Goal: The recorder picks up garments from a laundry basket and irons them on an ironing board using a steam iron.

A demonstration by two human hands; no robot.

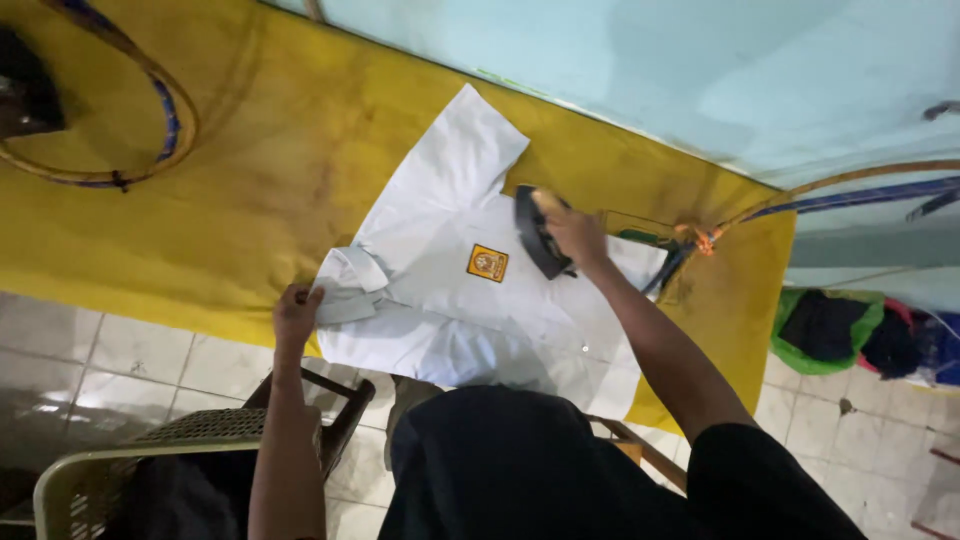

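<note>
A white short-sleeved shirt [450, 210] with a yellow chest badge [487, 263] lies spread on a yellow cloth [250, 170] covering a table. My right hand [572, 232] grips the handle of a dark iron [535, 232] standing on the shirt just right of the badge. My left hand [296, 312] presses down on the shirt's collar [350, 285] at the near left edge.
A woven basket [120, 470] and a dark wooden chair frame [335, 405] stand on the tiled floor at lower left. The iron's striped cord [850, 190] runs right along a light blue wall. Green and dark clothes [830, 330] lie heaped at right. Another cord loops at upper left [165, 110].
</note>
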